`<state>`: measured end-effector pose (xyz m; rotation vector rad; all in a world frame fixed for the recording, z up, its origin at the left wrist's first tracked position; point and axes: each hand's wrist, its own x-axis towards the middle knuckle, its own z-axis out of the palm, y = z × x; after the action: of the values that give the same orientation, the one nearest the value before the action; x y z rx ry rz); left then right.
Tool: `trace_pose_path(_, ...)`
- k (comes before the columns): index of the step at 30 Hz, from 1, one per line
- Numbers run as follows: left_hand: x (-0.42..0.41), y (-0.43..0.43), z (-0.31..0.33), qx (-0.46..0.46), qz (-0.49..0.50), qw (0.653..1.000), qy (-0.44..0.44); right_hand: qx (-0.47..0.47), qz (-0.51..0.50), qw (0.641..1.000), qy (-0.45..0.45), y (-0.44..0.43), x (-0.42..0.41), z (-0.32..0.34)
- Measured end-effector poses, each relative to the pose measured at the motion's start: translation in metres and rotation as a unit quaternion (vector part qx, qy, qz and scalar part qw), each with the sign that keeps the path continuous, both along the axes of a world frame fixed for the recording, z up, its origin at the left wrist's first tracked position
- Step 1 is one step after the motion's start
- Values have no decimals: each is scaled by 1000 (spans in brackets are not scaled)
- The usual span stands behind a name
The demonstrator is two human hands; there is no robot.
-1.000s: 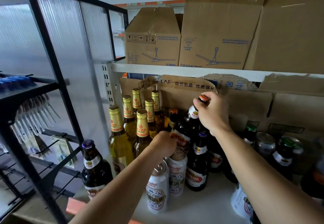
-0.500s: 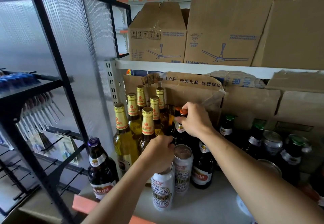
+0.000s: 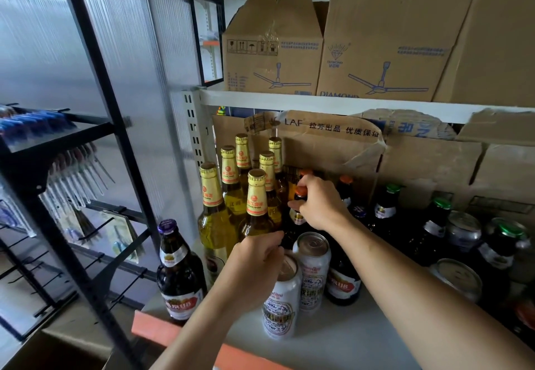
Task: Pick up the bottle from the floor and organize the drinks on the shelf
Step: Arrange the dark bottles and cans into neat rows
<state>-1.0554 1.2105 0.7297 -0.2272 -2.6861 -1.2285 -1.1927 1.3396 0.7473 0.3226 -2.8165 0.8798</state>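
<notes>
Storeroom shelf (image 3: 333, 340), white board with an orange front lip, crowded with drinks.

Right hand (image 3: 318, 204): fingers and thumb clamped round the neck of a dark bottle (image 3: 299, 217), just under its orange cap. The bottle is upright among other dark bottles, directly right of the gold-necked bottles (image 3: 256, 196). Whether its base is down on the board is hidden.

Left hand (image 3: 254, 265): fingers curled at the rim of the near white can (image 3: 279, 306). The back of the hand covers the contact, so I cannot tell grip from mere steadying. A second can (image 3: 314, 271) stands just behind.

Further right are green-capped bottles (image 3: 386, 204). Cardboard boxes (image 3: 382, 37) sit on the tier above, and a black rack (image 3: 86, 109) stands to the left.

Judgement: the step in hand is seating the bottle in its row. Lower it straight down by the neck, with no tilt. Glass stands tight on both sides, and a knock could topple the tall gold ones. Brace the can low so the front row cannot slide toward the lip. Let go only once the base sits flat.
</notes>
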Motion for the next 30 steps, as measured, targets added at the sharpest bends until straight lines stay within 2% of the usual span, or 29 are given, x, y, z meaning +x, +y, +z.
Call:
trace_pose_path(5,5,-7,-10,51,51,997,16,1,22,1000,-15,4,12,-1)
trace_pose_path(7,8,-9,-12,81,59,994,35,-31,20,999,-6,10,23,0)
trace_pose_path(10,18,-12,-14,155,77,984,45,-145,25,988,49,23,46,-1)
trace_pose_path(12,27,-13,-15,247,87,965,25,-229,22,971,71,34,64,-8)
trace_pose_path(14,35,-10,-14,321,62,945,-18,-311,20,949,51,44,81,-18)
trace_pose_path(16,41,1,-12,358,6,931,-71,-377,12,926,20,53,97,-26)
trace_pose_path(19,46,21,-19,360,-26,920,-150,-423,-6,906,5,64,114,-35)
trace_pose_path(23,48,41,-37,381,-27,896,-225,-400,-40,915,-19,79,129,-54)
trace_pose_path(30,56,29,-62,385,-47,882,-267,-430,-85,896,-74,93,146,-80)
